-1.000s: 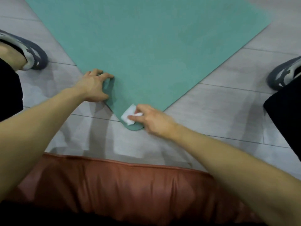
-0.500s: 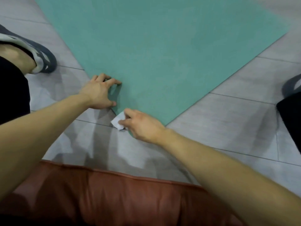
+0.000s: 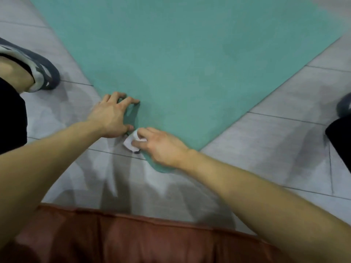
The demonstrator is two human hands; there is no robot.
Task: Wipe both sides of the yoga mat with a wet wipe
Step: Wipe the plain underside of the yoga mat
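Observation:
A teal yoga mat (image 3: 190, 59) lies flat on the grey tiled floor, one corner pointing toward me. My left hand (image 3: 112, 116) sits on the mat's left edge near that corner, fingers arched with their tips on the mat and the thumb at the edge. My right hand (image 3: 161, 147) pinches a small folded white wet wipe (image 3: 131, 143) and holds it against the mat's left edge just above the corner. The corner tip is partly hidden under my right hand.
A reddish-brown leather seat edge (image 3: 142, 240) runs along the bottom of the view. My left foot in a grey shoe (image 3: 38, 71) stands left of the mat; my right shoe (image 3: 344, 105) is at the right edge. Grey floor tiles (image 3: 275, 139) surround the mat.
My right hand has carried the wipe from the mat's corner tip leftward along the edge, up to my left thumb. My left hand has stayed on the mat's edge.

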